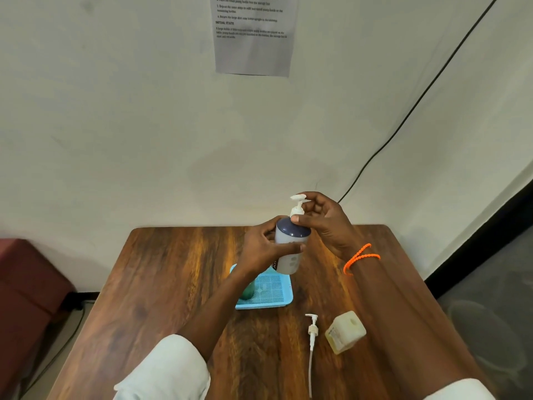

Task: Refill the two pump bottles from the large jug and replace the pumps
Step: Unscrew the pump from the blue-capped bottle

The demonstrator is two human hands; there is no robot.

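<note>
A white pump bottle (290, 249) with a dark blue shoulder is held upright above the blue tray (274, 301). My left hand (266, 246) grips its body from the left. My right hand (323, 217) pinches the white pump head (298, 204) on top of it, thumb at the collar. A second white pump (312, 333) with its long tube lies loose on the wooden table (161, 284). The pale yellow jug (345, 332) stands to the right of that pump. A green object (248, 291) lies in the tray, partly hidden by my left forearm.
The table stands against a pale wall with a printed sheet (255, 33) taped on it. A black cable (403, 119) runs down the wall at the right. A dark red seat (26, 284) is at the left of the table.
</note>
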